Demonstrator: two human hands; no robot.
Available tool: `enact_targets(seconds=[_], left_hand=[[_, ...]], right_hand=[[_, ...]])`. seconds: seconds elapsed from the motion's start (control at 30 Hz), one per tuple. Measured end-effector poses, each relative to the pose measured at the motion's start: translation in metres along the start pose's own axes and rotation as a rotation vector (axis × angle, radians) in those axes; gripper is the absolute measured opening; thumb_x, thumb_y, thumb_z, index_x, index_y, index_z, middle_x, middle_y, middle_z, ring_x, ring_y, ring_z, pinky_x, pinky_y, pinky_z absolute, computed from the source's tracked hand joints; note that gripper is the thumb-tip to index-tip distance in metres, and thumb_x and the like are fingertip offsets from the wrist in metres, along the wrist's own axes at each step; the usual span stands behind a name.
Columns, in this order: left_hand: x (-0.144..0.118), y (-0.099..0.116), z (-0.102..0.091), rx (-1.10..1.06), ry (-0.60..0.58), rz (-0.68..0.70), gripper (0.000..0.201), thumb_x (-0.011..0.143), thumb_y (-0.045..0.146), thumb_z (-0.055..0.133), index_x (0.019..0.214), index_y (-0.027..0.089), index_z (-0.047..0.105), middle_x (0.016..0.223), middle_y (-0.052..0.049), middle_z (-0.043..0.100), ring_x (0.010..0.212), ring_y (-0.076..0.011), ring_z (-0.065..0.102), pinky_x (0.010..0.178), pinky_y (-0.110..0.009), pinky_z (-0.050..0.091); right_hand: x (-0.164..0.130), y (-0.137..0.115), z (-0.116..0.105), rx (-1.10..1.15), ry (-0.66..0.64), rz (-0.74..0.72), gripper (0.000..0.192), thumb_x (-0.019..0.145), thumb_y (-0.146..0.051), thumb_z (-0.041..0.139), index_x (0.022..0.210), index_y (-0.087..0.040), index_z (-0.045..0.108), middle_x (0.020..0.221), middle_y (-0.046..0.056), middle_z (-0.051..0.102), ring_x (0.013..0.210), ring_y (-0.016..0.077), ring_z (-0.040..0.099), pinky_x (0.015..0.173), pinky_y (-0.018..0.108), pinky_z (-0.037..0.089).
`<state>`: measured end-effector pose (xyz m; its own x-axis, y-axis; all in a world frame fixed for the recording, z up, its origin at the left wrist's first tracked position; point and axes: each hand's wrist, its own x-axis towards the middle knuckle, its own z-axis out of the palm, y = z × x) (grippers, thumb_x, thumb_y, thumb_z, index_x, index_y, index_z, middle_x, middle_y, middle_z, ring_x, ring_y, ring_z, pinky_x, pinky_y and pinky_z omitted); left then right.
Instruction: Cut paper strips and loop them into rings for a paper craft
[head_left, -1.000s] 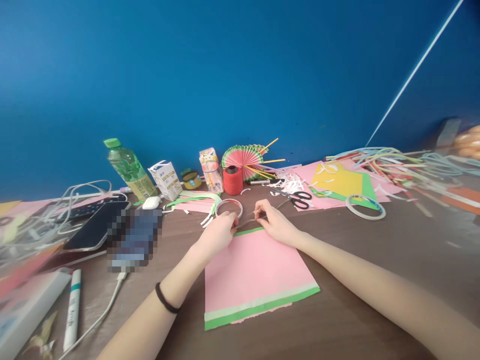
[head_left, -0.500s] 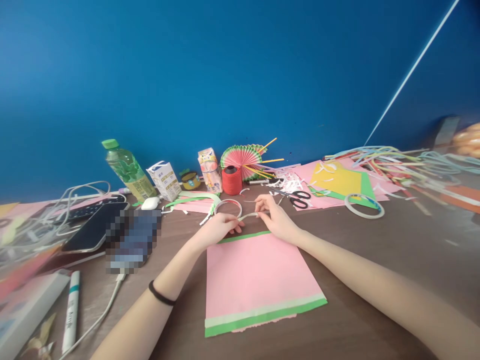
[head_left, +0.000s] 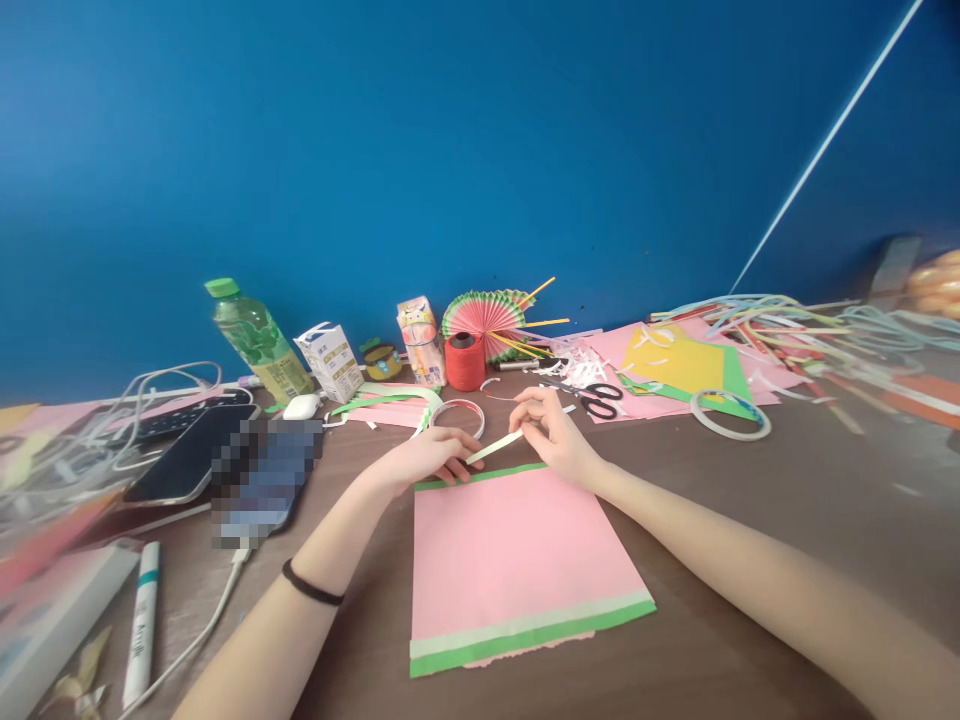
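A narrow pale green paper strip (head_left: 495, 447) is stretched slantwise between my hands, just above the far edge of a pink sheet (head_left: 517, 550). My left hand (head_left: 435, 455) pinches the strip's lower left end, its fingertips over the sheet's far left corner. My right hand (head_left: 546, 430) closes on the strip's upper right part, and a pale tip sticks out beyond the fingers. The sheet lies flat, with a green band along its far edge and pale green and green bands along the near one. A tape roll (head_left: 459, 420) lies just behind my left hand.
Black-handled scissors (head_left: 600, 400) and white paper scraps (head_left: 577, 365) lie behind my right hand. Another tape roll (head_left: 730, 414) is at the right. A red thread spool (head_left: 465, 362) stands before a folded paper fan (head_left: 484, 320). A bottle (head_left: 259, 340), carton (head_left: 330, 362) and phone (head_left: 274, 480) are at the left.
The strip has turned from a slight curve to a straight slant, its broad face now showing. My left hand has moved slightly left and down; my right hand has barely moved.
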<state>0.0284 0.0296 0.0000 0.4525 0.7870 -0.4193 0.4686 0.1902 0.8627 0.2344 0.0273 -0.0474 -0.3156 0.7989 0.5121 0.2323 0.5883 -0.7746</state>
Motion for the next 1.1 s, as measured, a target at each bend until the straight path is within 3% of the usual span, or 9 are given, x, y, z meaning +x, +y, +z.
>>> enact_targets(seconds=[0.1, 0.3, 0.47, 0.57, 0.8, 1.1], left_hand=[[0.001, -0.001, 0.000, -0.068, 0.028, 0.011, 0.035, 0.070, 0.034, 0.046, 0.097, 0.014, 0.058, 0.087, -0.008, 0.066, 0.066, -0.0123, 0.059, 0.058, -0.023, 0.043], [-0.003, 0.002, 0.007, 0.157, -0.076, 0.116, 0.025, 0.069, 0.037, 0.054, 0.078, 0.016, 0.065, 0.071, -0.002, 0.064, 0.058, -0.0087, 0.052, 0.052, -0.019, 0.038], [-0.003, 0.004, 0.014, 0.042, -0.026, 0.050, 0.025, 0.072, 0.037, 0.051, 0.077, 0.015, 0.062, 0.081, -0.006, 0.068, 0.069, -0.0119, 0.060, 0.058, -0.020, 0.041], [-0.001, 0.002, 0.015, -0.046, -0.041, 0.014, 0.027, 0.072, 0.036, 0.051, 0.083, 0.014, 0.062, 0.086, -0.008, 0.068, 0.071, -0.0137, 0.063, 0.058, -0.020, 0.042], [0.005, -0.005, 0.017, -0.179, -0.058, -0.004, 0.026, 0.072, 0.035, 0.055, 0.087, 0.013, 0.058, 0.097, -0.012, 0.066, 0.067, -0.0143, 0.065, 0.053, -0.020, 0.044], [0.009, -0.008, 0.019, -0.252, -0.106, -0.008, 0.024, 0.073, 0.031, 0.058, 0.089, 0.013, 0.059, 0.100, -0.013, 0.065, 0.061, -0.0129, 0.064, 0.053, -0.021, 0.045]], right_hand=[[-0.001, 0.000, 0.001, 0.021, -0.002, -0.021, 0.029, 0.079, -0.008, 0.034, 0.103, -0.024, 0.029, 0.075, -0.001, 0.051, 0.072, 0.0138, 0.051, 0.067, 0.029, 0.039], [-0.002, 0.000, 0.003, 0.021, -0.030, -0.042, 0.026, 0.081, -0.011, 0.034, 0.104, -0.024, 0.033, 0.077, 0.000, 0.053, 0.075, 0.0146, 0.053, 0.071, 0.032, 0.041], [0.002, -0.008, 0.000, -0.052, 0.160, -0.053, 0.016, 0.079, -0.017, 0.045, 0.094, -0.022, 0.048, 0.099, 0.005, 0.052, 0.097, 0.0183, 0.049, 0.086, 0.035, 0.038], [0.005, -0.013, -0.001, 0.090, 0.164, 0.039, 0.005, 0.078, -0.025, 0.050, 0.081, -0.020, 0.051, 0.089, 0.004, 0.055, 0.087, 0.0172, 0.053, 0.080, 0.034, 0.042], [0.005, -0.017, 0.005, 0.442, 0.077, 0.267, 0.019, 0.065, -0.026, 0.067, 0.070, -0.018, 0.050, 0.072, -0.001, 0.058, 0.069, 0.0130, 0.058, 0.070, 0.030, 0.046], [0.000, -0.011, 0.016, 0.493, 0.003, 0.413, 0.022, 0.062, -0.023, 0.069, 0.067, -0.016, 0.049, 0.063, -0.003, 0.058, 0.056, 0.0104, 0.057, 0.058, 0.027, 0.047]])
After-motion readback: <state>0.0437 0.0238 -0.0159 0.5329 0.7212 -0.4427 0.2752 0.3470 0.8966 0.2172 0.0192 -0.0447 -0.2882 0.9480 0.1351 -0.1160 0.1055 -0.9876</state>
